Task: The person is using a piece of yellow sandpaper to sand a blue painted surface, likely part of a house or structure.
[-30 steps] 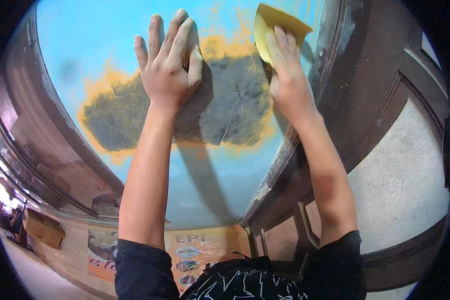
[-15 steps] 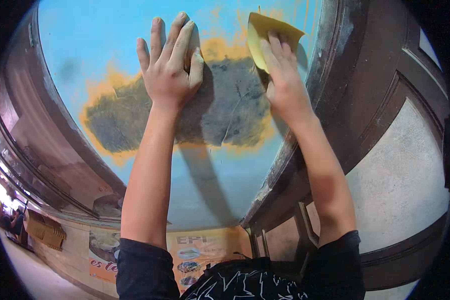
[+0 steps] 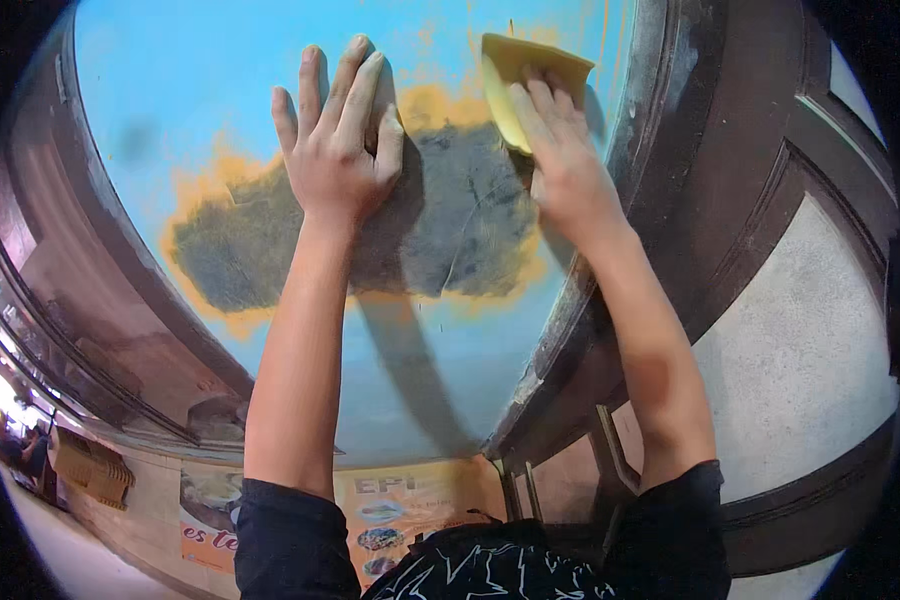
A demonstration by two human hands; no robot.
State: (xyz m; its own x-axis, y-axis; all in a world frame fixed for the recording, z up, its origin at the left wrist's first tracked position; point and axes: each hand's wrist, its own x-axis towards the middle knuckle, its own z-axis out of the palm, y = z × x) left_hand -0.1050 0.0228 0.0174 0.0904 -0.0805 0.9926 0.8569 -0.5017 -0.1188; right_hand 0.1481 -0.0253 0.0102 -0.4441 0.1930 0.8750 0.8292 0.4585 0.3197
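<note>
A light blue panel [image 3: 220,80] faces me, with a dark grey patch [image 3: 460,210] across its middle and an orange rim around that patch. My left hand [image 3: 340,150] rests against the panel at the patch's upper edge, fingers stretched out, holding nothing. To the right, my right hand [image 3: 567,160] presses a folded yellow sheet of sandpaper [image 3: 530,60] against the panel at the patch's upper right corner. Its fingertips are partly covered by the sheet.
Dark, worn wooden framing [image 3: 670,110] borders the panel on the right, beside a pale wall section [image 3: 800,350]. Below hangs an orange printed poster [image 3: 420,500]. A brown cardboard box [image 3: 88,466] sits at the lower left.
My right hand and the sandpaper have shifted slightly left and down across the panel. My left hand stays at about the same spot, a little lower in the picture.
</note>
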